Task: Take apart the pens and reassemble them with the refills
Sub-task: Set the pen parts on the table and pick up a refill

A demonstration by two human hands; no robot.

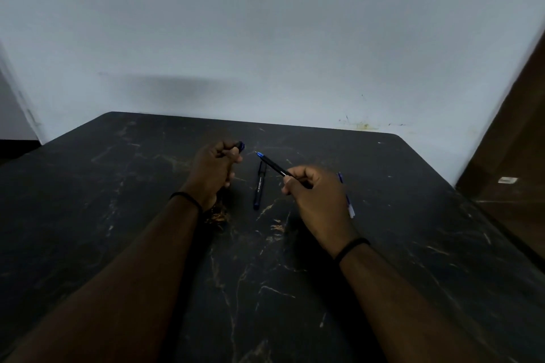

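The counter [383,259] is dark and marbled, and carries everything in play. On it, between the two hands, a capped black pen [258,187] lies flat, untouched. Off to the right, half hidden behind the right hand, lies what looks like a refill [347,197] — thin, pale and blue.

The right hand [317,200] grips a second, uncapped pen [275,166] by its rear half, fingers curled round the barrel, blue tip pointing up and left, clear of the counter. The left hand [215,169] is closed round a small dark piece with a blue end [240,146] poking out past the knuckles — most likely the cap of that pen, though little of it shows.

The step in hand seems to be the first strip-down: cap off, barrel not yet opened. Next, the left hand would need to set the cap down and take the blue front section, twisting against the right hand's hold to free the refill inside. The tip is fine, so the grip should sit behind it.
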